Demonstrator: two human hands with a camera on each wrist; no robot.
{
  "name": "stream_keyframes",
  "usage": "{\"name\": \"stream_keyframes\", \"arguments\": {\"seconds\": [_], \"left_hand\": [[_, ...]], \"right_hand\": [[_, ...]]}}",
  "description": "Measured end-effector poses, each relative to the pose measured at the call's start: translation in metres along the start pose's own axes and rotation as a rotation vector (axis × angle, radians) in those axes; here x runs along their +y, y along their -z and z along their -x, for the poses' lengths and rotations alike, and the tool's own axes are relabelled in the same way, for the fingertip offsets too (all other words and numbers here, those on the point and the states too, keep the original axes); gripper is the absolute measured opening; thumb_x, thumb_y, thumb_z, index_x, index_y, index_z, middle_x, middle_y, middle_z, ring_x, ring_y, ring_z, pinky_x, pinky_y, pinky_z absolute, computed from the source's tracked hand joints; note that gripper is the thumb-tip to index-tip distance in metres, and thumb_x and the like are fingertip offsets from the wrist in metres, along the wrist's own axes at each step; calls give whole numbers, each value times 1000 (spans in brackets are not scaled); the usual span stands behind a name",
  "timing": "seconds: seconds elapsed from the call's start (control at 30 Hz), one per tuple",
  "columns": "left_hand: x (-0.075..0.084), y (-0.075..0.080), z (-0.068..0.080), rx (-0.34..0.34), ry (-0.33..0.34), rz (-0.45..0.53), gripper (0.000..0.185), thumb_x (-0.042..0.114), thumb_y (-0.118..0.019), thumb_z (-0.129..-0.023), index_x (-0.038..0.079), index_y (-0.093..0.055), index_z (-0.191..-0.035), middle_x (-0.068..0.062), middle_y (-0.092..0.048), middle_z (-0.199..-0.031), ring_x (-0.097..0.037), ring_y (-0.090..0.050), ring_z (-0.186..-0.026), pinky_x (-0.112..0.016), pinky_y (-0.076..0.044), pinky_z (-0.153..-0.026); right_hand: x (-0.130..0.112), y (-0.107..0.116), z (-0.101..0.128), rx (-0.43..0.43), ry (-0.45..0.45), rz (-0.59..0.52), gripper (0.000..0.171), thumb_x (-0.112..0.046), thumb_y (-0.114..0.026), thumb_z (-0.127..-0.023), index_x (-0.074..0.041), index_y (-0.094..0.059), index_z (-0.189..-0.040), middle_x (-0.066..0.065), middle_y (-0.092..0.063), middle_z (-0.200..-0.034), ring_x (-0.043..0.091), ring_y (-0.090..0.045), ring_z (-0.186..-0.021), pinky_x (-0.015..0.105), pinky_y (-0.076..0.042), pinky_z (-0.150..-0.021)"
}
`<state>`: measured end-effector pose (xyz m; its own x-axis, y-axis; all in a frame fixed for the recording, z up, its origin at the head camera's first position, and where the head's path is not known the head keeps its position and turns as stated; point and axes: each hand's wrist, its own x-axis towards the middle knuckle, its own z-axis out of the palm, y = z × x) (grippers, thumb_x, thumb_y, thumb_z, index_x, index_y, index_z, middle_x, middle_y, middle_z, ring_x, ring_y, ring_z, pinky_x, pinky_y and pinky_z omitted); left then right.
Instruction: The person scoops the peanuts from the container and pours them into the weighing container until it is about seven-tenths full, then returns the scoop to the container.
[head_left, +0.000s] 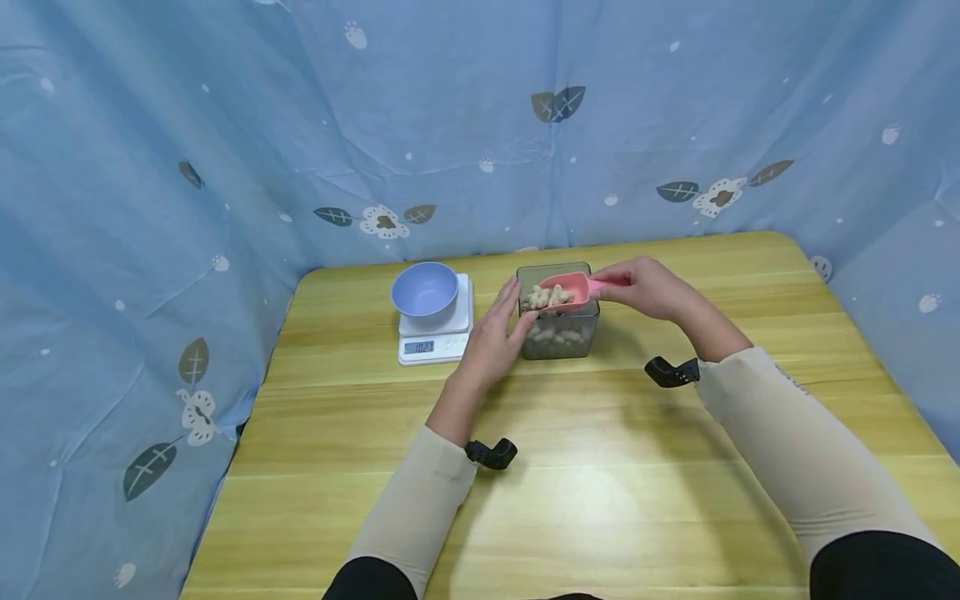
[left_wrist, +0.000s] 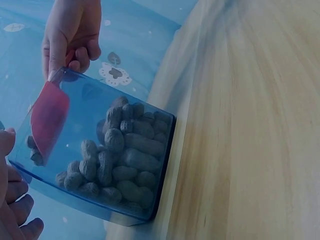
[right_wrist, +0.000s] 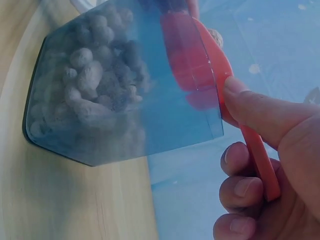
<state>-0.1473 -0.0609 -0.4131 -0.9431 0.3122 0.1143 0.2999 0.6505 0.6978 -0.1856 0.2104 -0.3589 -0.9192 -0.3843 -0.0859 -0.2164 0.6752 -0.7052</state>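
Note:
A clear grey plastic container (head_left: 558,337) partly filled with unshelled peanuts (left_wrist: 137,152) stands on the table. My right hand (head_left: 648,287) grips the handle of a pink-red scoop (right_wrist: 257,160), thumb on top and fingers curled below. The scoop's bowl sits at the container's mouth, partly inside the rim, with several peanuts (head_left: 547,296) in it. My left hand (head_left: 491,337) lies along the container's left side, fingers extended, thumb near the front rim. In the left wrist view, its fingertips (left_wrist: 22,207) show beside the container wall.
Left of the container, a blue-purple bowl (head_left: 424,290) sits on a white kitchen scale (head_left: 435,350) whose display is lit with digits. The wooden table (head_left: 570,517) ends at the back against a blue patterned curtain (head_left: 480,125).

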Motion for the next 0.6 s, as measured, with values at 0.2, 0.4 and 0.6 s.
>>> {"name": "stream_keyframes", "arguments": {"seconds": [0.2, 0.4, 0.6], "left_hand": [[-3, 6, 0, -8, 6, -3, 64, 57, -32, -103, 28, -16, -159, 20, -7, -163, -15, -18, -151, -42, -22, -122], [-18, 29, 1, 69, -5, -26, 65, 51, -38, -104, 23, -18, -159, 7, -13, -165, -17, -14, -152, -40, -17, -124], [-45, 62, 8, 170, 25, -59, 66, 47, -41, -104, 13, -23, -157, -2, -17, -165, -22, -12, -153, -44, -14, -125]], "right_hand": [[2, 4, 2, 10, -35, -32, 45, -41, -63, -95, -11, -67, -128, 14, -68, -125, 32, -61, -119, 52, -50, -98], [1, 9, 2, 22, -90, -59, 56, -50, -62, -93, -11, -63, -133, 15, -64, -131, 33, -58, -121, 54, -49, -99], [-9, 13, -4, 28, -90, -80, 56, -50, -62, -92, -13, -63, -134, 15, -64, -130, 29, -59, -116, 49, -49, -96]]}}
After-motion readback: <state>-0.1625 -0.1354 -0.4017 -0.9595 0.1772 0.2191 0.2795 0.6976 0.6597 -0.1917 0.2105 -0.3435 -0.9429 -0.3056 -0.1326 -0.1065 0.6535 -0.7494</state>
